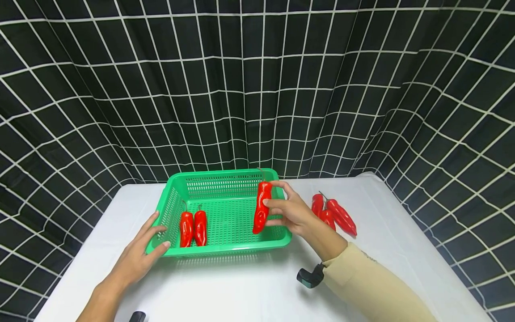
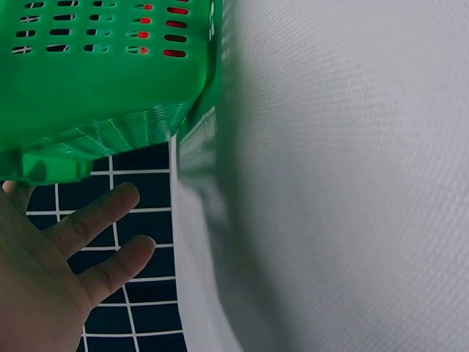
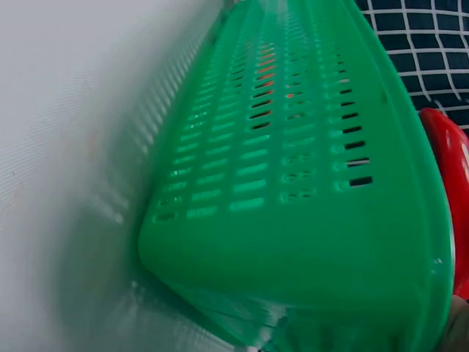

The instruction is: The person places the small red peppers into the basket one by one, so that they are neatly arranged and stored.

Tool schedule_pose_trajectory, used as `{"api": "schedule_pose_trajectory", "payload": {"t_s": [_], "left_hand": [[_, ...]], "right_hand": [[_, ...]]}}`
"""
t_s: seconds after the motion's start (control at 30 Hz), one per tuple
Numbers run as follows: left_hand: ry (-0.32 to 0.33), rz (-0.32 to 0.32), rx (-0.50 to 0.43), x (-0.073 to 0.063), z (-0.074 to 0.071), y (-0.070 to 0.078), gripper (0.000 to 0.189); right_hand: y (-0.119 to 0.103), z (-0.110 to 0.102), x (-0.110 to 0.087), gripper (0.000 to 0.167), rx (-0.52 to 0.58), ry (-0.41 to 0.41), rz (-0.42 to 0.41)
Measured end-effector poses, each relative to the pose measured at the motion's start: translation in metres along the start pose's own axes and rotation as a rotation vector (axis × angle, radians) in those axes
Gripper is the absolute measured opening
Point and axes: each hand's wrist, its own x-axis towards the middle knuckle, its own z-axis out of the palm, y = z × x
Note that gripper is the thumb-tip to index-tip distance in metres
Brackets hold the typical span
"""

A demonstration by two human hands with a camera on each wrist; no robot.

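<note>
My right hand (image 1: pixel 290 210) pinches a red pepper (image 1: pixel 262 206) by its side, stem upward, over the right end of a green plastic basket (image 1: pixel 217 250). In the right wrist view that pepper (image 3: pixel 453 183) shows at the right edge, beyond the basket wall (image 3: pixel 293 257). Two more red peppers, one (image 1: pixel 186 229) beside the other (image 1: pixel 200 228), lie in the basket's left part. At the left rim, my left hand (image 1: pixel 138 255) rests with spread fingers. The left wrist view shows this hand (image 2: pixel 51 279) by the basket's corner (image 2: pixel 110 88), thumb and fingers extended.
Several red peppers, among them a long one (image 1: pixel 341 217), lie in a group on the white table (image 1: pixel 249 290) right of the basket. A black grid-patterned curtain (image 1: pixel 225 103) surrounds the table. A dark device (image 1: pixel 310 276) hangs under the right wrist.
</note>
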Motion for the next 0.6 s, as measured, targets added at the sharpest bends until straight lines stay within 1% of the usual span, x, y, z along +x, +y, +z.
{"api": "schedule_pose_trajectory", "payload": {"t_s": [0.3, 0.6], "left_hand": [[-0.001, -0.003, -0.002, 0.0, 0.001, 0.0, 0.035], [0.003, -0.001, 0.002, 0.0, 0.0, 0.001, 0.035]], "right_hand": [[0.006, 0.011, 0.01, 0.059, -0.025, -0.032, 0.009], [0.011, 0.029, 0.018, 0.057, -0.05, -0.033, 0.037]]}}
